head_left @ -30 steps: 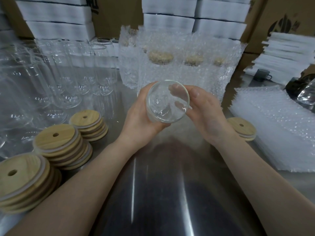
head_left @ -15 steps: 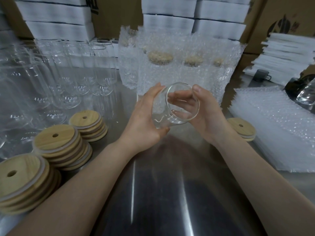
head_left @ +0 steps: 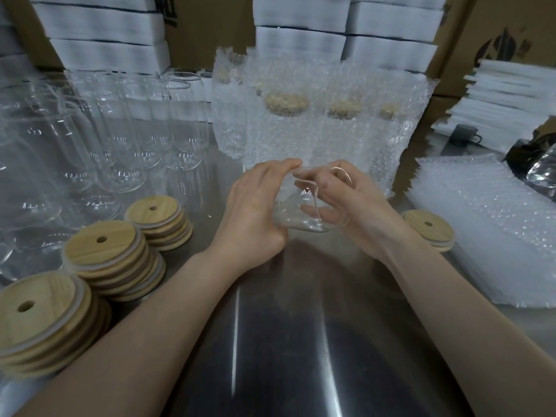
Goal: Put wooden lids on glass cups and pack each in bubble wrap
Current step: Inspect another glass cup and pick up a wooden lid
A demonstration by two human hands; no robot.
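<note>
left hand (head_left: 252,212) grips glass cup (head_left: 302,216) | right hand (head_left: 358,212) grips it | box logo (head_left: 505,46) illegible

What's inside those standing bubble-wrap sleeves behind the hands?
Through the clear bubble-wrap sleeves, round wooden lids show near the top, at least three of them. Whatever sits beneath the lids is too blurred by the wrap to make out.
</note>
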